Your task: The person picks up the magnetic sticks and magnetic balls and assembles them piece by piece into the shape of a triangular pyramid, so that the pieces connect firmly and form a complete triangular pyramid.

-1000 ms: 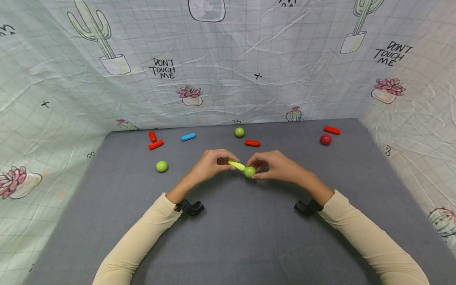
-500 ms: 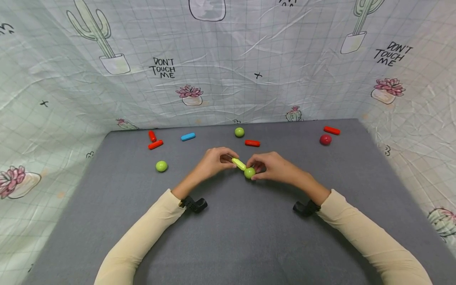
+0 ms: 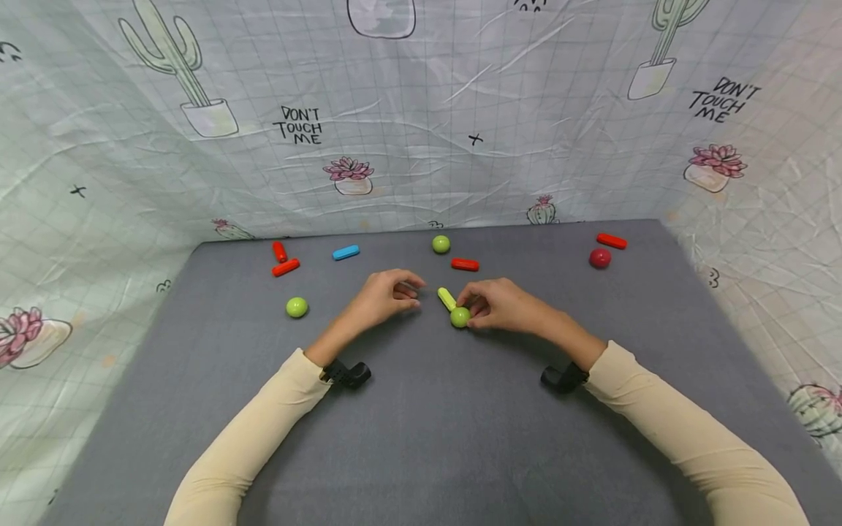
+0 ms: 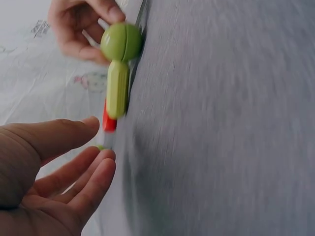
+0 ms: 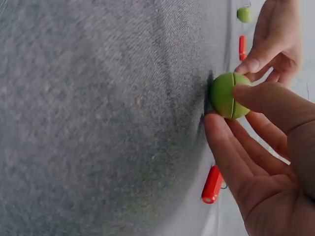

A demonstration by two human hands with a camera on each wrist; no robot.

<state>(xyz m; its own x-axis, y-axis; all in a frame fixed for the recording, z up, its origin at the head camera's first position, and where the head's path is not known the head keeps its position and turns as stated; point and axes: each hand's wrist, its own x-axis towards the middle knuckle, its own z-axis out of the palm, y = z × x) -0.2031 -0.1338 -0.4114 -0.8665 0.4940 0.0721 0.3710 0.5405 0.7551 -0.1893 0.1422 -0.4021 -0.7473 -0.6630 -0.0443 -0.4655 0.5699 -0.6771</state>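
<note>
The right hand (image 3: pixel 503 305) pinches a green ball (image 3: pixel 460 317) between thumb and fingers at the middle of the grey table. A yellow-green stick (image 3: pixel 446 298) lies against the ball, pointing up and left from it. To the left, the left hand (image 3: pixel 388 298) holds nothing, its fingers apart and a short gap from the stick. In the left wrist view the stick (image 4: pixel 117 91) touches the ball (image 4: pixel 120 42), and the left thumb and fingers are spread. The right wrist view shows the right thumb on the ball (image 5: pixel 227 96), which has a seam.
Behind the hands are a green ball (image 3: pixel 441 244) and a red stick (image 3: pixel 465 264). Farther left are a blue stick (image 3: pixel 346 253), two red sticks (image 3: pixel 286 267) and a green ball (image 3: pixel 297 307). A red ball (image 3: pixel 600 258) and a red stick (image 3: pixel 612 240) lie back right.
The left hand has let go of the yellow-green stick and drawn back left. That stick has turned more upright in the head view. The right hand stays at the ball.
</note>
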